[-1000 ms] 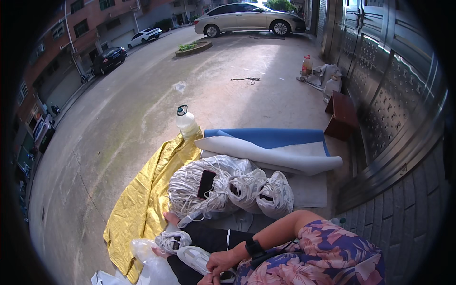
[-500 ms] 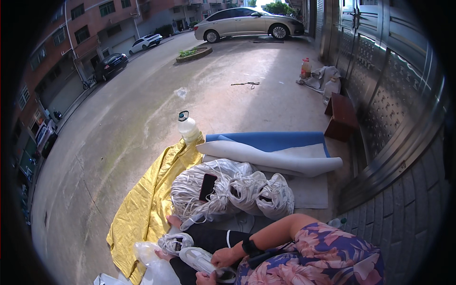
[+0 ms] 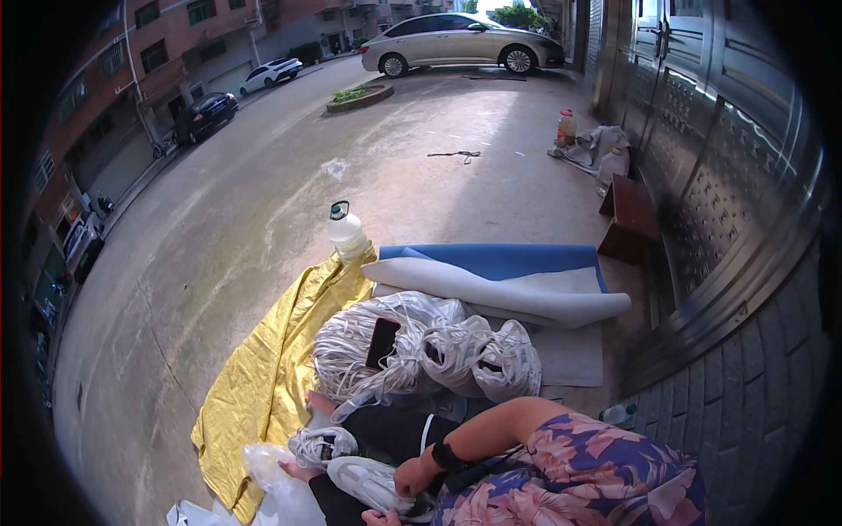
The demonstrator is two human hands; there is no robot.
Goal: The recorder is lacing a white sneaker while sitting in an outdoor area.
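Observation:
My right hand [image 3: 410,478], with a dark band at its wrist, is closed on a white shoe upper [image 3: 364,482] lying over my black-trousered lap. Only the fingertips of my left hand [image 3: 377,518] show at the bottom edge, close under that shoe upper; what they grip is hidden. A second white laced shoe piece [image 3: 320,445] lies just to the left. In front of my legs sits a big heap of white cord [image 3: 360,359] with a black phone [image 3: 381,342] on top, and bundles of white shoe pieces [image 3: 509,364] lie beside it.
A crumpled yellow sheet [image 3: 263,386] spreads to the left, with a clear plastic bag [image 3: 272,478] at its near end. A large plastic bottle [image 3: 346,232], a blue mat [image 3: 500,260] and a white roll [image 3: 491,289] lie beyond. A brown stool [image 3: 627,219] and a metal gate [image 3: 728,193] stand on the right.
My right hand stays on the white shoe upper and has barely shifted. The view has drifted slightly.

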